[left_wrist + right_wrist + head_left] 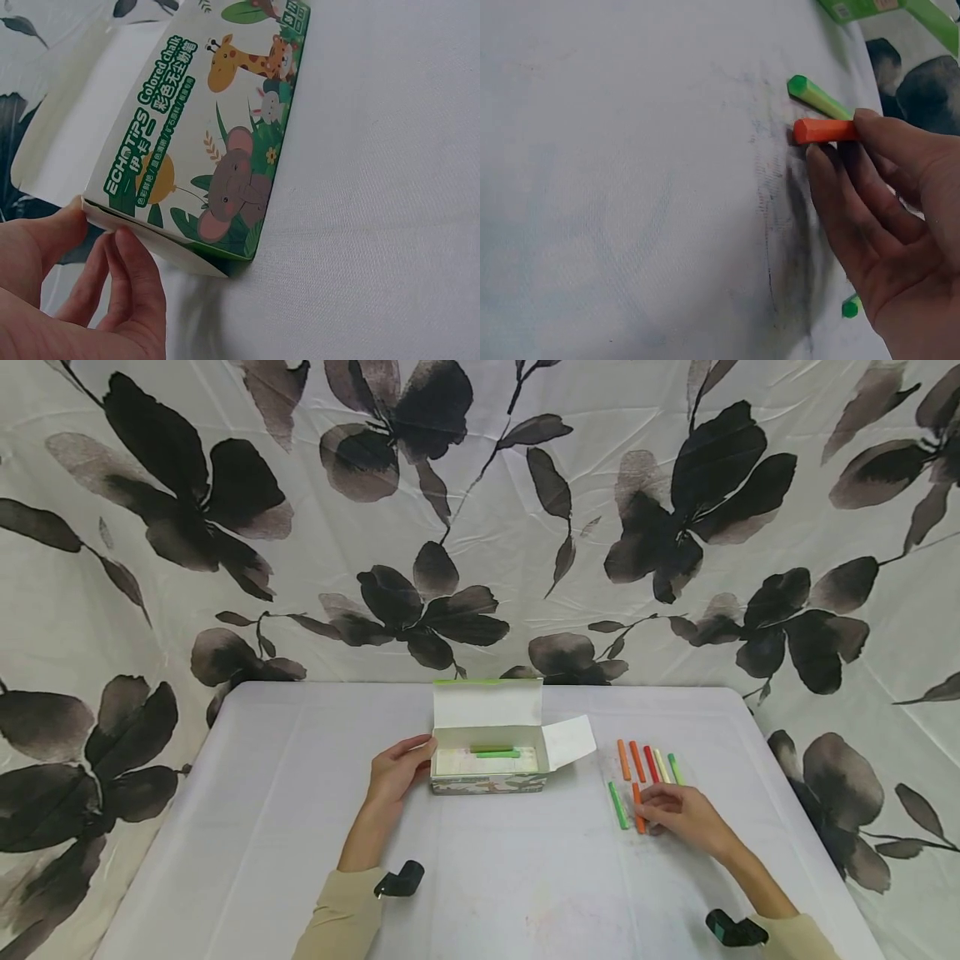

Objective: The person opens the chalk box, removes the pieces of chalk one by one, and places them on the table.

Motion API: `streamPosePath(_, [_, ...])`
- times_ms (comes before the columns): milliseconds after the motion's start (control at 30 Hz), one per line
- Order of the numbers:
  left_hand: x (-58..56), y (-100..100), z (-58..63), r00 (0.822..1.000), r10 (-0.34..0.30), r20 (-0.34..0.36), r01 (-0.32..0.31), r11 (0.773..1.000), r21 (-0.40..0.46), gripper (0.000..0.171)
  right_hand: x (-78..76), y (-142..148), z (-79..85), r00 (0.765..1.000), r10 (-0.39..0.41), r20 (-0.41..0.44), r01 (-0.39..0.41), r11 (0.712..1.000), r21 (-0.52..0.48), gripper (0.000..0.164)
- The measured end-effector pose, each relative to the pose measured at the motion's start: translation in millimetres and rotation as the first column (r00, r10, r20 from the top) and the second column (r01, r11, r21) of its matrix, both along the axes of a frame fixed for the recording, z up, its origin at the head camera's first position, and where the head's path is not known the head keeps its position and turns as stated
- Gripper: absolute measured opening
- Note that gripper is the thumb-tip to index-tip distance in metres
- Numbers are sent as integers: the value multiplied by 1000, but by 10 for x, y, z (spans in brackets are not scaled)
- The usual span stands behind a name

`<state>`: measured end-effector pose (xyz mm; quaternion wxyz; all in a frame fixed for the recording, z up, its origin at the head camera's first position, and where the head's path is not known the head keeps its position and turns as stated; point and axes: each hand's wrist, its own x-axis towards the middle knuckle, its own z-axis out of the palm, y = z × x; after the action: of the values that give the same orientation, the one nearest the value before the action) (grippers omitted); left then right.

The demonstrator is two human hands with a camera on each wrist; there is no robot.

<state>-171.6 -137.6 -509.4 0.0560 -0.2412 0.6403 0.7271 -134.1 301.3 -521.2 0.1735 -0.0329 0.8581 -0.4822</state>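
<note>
A chalk box (486, 784), printed with animals and "Colored chalk", stands with its lid up. Two chalk sticks (495, 754), one green and one olive, lie inside it. My left hand (395, 770) pinches the box's left end between thumb and fingers, by the end flap (161, 244). To the right of the box, my right hand (686, 814) pinches an orange chalk stick (821, 131) between thumb and fingertips. Beside that stick on its left lies a green chalk stick (618, 806).
Behind the right hand lies a row of several chalk sticks: orange ones (624, 760), a red one (650, 763), a pale yellow one (663, 766) and a green one (676, 768). The box's right flap (570, 742) sticks out sideways. A white cloth (480, 877) with faint chalk smudges covers the table.
</note>
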Motion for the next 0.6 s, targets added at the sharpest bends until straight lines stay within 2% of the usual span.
streamPosePath(133, [-5,-1,-31,1000,1,-11,-1,1000,-2,43,7,-16,-27,998,-15,-62,20,996,83,38])
streamPosePath(267, [-6,0,-14,1000,-3,-6,3,1000,5,41,8,-44,-38,993,-28,-116,45,988,145,34])
streamPosePath(433, [-2,2,13,1000,-9,9,8,1000,10,38,-4,-69,-33,990,-20,-142,47,981,190,29])
streamPosePath(600, [6,-11,-15,1000,-8,-2,8,1000,-5,40,-41,-98,48,984,-7,-179,45,978,206,26])
